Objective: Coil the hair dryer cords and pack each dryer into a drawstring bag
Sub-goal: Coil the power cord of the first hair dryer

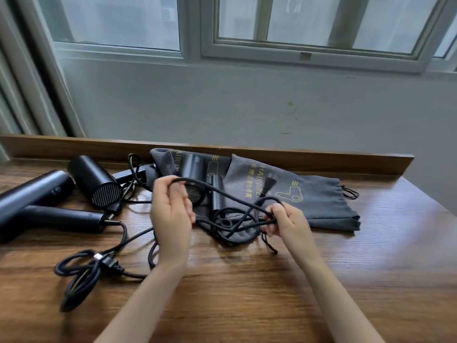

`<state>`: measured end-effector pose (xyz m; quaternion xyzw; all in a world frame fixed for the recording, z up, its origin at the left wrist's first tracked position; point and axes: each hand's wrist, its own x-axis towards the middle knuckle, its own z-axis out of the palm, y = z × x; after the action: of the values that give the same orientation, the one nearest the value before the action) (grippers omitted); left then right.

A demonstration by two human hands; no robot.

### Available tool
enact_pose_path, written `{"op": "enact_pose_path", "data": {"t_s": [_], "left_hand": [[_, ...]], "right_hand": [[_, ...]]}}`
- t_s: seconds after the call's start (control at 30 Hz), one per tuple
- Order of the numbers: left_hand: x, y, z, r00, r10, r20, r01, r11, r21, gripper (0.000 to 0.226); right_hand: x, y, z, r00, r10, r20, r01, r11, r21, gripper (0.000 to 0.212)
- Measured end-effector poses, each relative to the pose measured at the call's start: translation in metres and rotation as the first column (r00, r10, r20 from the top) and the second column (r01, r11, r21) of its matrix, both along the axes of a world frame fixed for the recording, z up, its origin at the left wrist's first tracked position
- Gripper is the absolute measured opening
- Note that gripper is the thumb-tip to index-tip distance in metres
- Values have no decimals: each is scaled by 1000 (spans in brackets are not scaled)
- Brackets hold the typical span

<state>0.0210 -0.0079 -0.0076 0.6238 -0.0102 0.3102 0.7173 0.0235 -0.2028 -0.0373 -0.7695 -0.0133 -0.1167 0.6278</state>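
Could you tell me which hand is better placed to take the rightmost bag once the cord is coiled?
Probably right: the right hand holds the cord beside the bag; the left hand grips it farther left.

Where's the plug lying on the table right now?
Head view: the plug lies on the table at left, atop a loose cord coil, just in front of the leftmost dryer.
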Motion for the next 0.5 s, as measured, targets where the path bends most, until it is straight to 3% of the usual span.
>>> {"op": "enact_pose_path", "data": {"t_s": [0.07,0.13,0.23,0.3,0.37,0.43,0.47,0.5], "left_hand": [[2,5,2,999,32,-18,-35,973,-229,24],[8,12,4,996,78,-31,-84,932,-352,25],[16,25,0,992,103,-76,-122,936,-331,26],[19,30,-5,979,113,-171,-134,984,-117,26],[19,29,-11,954,190,-230,-109,940,324,28],[14,20,-16,943,314,-107,-109,596,795,44],[10,13,-17,956,292,18,-147,426,893,52],[6,4,-17,970,217,112,-181,334,925,57]], "right_hand": [[1,0,2,999,2,35,0,999,-39,37],[0,-1,2,995,-40,94,51,991,-120,36],[-2,-4,5,980,-52,190,100,962,-255,33],[-4,-6,6,972,-13,235,83,954,-289,32],[-6,-7,5,966,27,257,61,944,-325,30],[-5,-6,3,955,54,291,63,923,-379,27],[-6,-4,3,948,66,312,70,911,-407,25],[-5,-3,3,941,80,328,75,898,-434,25]]}}
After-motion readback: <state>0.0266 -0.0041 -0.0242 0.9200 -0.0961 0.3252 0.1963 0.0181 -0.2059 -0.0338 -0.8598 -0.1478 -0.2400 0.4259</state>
